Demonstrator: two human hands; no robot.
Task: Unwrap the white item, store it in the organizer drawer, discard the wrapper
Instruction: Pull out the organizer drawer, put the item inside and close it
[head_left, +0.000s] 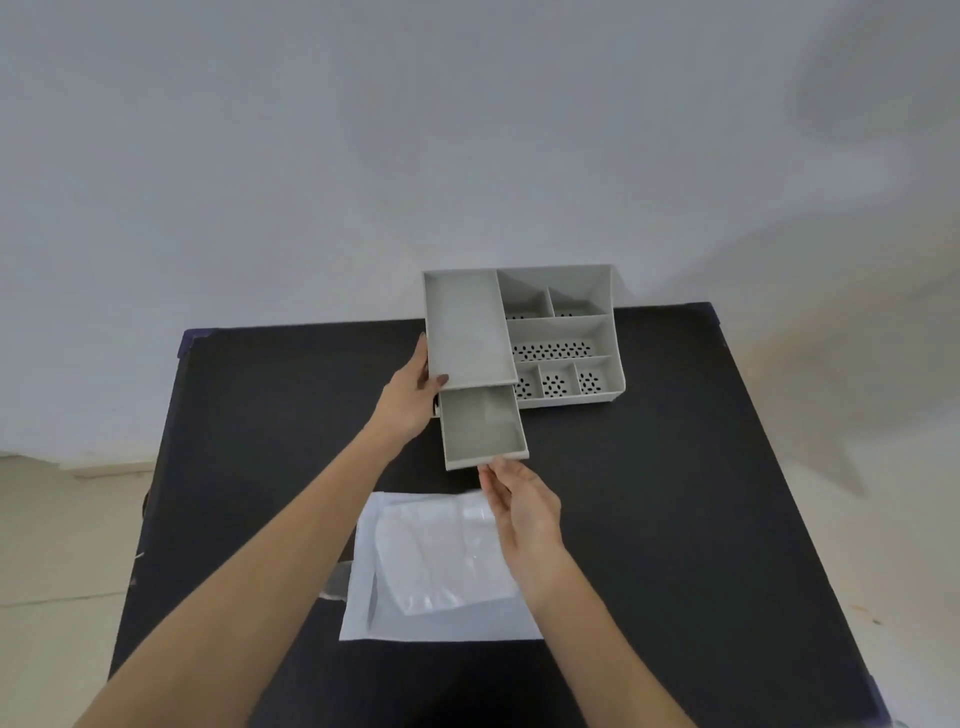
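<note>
A grey organizer (563, 332) with several compartments stands at the far side of the black table (675, 493). Its drawer (483, 431) is pulled out toward me and looks empty. My left hand (413, 397) holds the organizer's left side, thumb on the top tray. Just below the drawer's front edge is my right hand (522, 509), its fingertips touching the front lip. Near me lies a flat white item (363, 597) with a clear plastic wrapper (441, 551) on top of it; my right forearm crosses their right side.
A pale wall rises directly behind the table's far edge. Light floor shows on both sides of the table. The table's right half is bare black surface.
</note>
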